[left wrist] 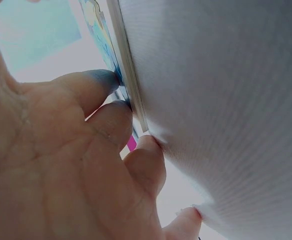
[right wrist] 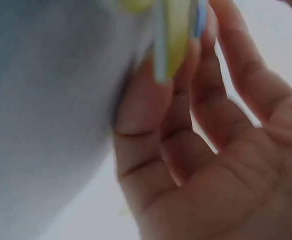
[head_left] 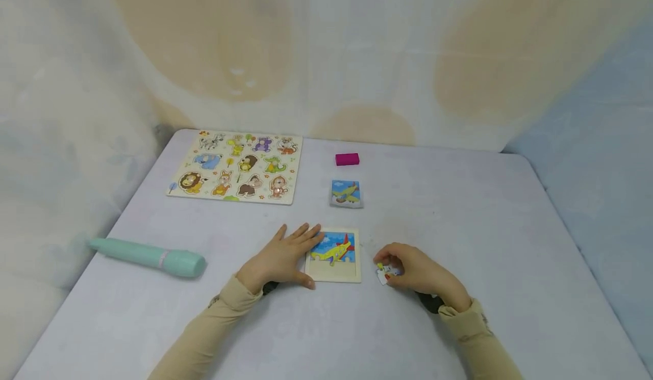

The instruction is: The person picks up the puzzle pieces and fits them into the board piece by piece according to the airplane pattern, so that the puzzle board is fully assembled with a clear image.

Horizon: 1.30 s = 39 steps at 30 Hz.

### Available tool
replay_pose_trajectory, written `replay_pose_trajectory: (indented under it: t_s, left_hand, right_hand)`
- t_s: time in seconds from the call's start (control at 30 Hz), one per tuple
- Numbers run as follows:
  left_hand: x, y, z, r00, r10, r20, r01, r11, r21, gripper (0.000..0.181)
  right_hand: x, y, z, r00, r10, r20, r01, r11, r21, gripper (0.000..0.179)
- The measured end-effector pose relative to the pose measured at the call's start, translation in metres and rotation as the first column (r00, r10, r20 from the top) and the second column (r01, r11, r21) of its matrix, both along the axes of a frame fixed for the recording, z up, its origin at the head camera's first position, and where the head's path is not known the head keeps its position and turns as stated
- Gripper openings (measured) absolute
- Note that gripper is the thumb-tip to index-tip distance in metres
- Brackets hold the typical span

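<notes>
My left hand [head_left: 283, 258] lies with fingers spread over the left side of a small wooden puzzle tray [head_left: 334, 281]. In the left wrist view its fingertips touch the edge of the tray [left wrist: 128, 75]. Joined pieces showing a yellow airplane [head_left: 336, 249] on blue fill the upper part of the tray; bare wood shows below them. To the right of the tray, my right hand [head_left: 415, 269] pinches a puzzle piece [right wrist: 177, 42] with yellow and blue on it between thumb and fingers. White, yellow and red bits of puzzle pieces [head_left: 382, 278] show under its fingertips.
Beyond the tray lies a square airplane picture [head_left: 346, 193], with a magenta block [head_left: 347, 159] behind it. An animal peg puzzle board [head_left: 232, 167] is at the back left. A mint-green microphone-shaped object [head_left: 148, 256] lies at the left. Curtain-like cloth [head_left: 367, 57] surrounds the table.
</notes>
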<state>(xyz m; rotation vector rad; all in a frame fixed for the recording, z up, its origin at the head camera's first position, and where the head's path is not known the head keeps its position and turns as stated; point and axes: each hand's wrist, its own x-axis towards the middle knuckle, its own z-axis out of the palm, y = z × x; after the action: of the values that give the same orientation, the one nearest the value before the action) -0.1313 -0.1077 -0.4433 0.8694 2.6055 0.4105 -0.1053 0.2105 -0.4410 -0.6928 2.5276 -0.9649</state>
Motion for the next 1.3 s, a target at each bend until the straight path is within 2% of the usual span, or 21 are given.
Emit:
replay_pose_trajectory:
  t_s: [0.17, 0.33, 0.4, 0.5, 0.6, 0.77, 0.87, 1.1, 1.3]
  left_hand:
    - [0.000, -0.001, -0.002, 1.000, -0.006, -0.014, 0.006, 1.000, 0.002, 0.107]
    - [0.001, -0.001, -0.001, 1.000, -0.002, -0.008, 0.002, 1.000, 0.006, 0.107]
    - [0.001, 0.000, 0.001, 1.000, 0.000, -0.003, 0.000, 1.000, 0.008, 0.107]
    - [0.002, -0.001, 0.001, 1.000, 0.000, -0.006, 0.000, 1.000, 0.007, 0.107]
    - [0.002, -0.001, 0.002, 1.000, -0.003, -0.007, 0.003, 1.000, 0.008, 0.107]
    - [0.001, -0.001, 0.002, 1.000, -0.004, -0.002, 0.004, 1.000, 0.005, 0.106]
    - [0.001, -0.002, 0.002, 1.000, -0.002, -0.003, 0.002, 1.000, 0.007, 0.106]
    - [0.001, -0.004, -0.002, 1.000, -0.005, 0.002, 0.005, 0.999, 0.038, 0.105]
    - [0.000, -0.005, -0.001, 1.000, -0.002, 0.009, 0.001, 0.999, 0.049, 0.105]
  right_hand:
    - [-0.008, -0.008, 0.000, 0.996, -0.093, -0.006, 0.093, 0.995, 0.018, 0.026]
    - [-0.017, -0.013, 0.005, 0.977, -0.206, 0.056, 0.205, 0.979, 0.012, 0.015]
    - [-0.020, -0.016, 0.008, 0.973, -0.218, 0.070, 0.219, 0.976, 0.005, 0.016]
    - [-0.023, -0.022, 0.012, 0.974, -0.223, 0.048, 0.224, 0.974, -0.010, 0.018]
    - [-0.026, -0.033, 0.018, 0.979, -0.202, 0.031, 0.203, 0.979, -0.034, 0.019]
    - [-0.031, -0.063, 0.027, 0.988, -0.085, 0.127, 0.095, 0.993, -0.074, 0.014]
    - [-0.034, -0.083, 0.029, 0.989, -0.023, 0.147, 0.033, 0.997, -0.069, 0.010]
    - [-0.034, -0.120, 0.022, 0.993, 0.089, 0.071, -0.087, 0.996, -0.020, 0.009]
    - [-0.027, -0.135, 0.014, 0.997, 0.068, 0.022, -0.069, 0.998, 0.009, 0.009]
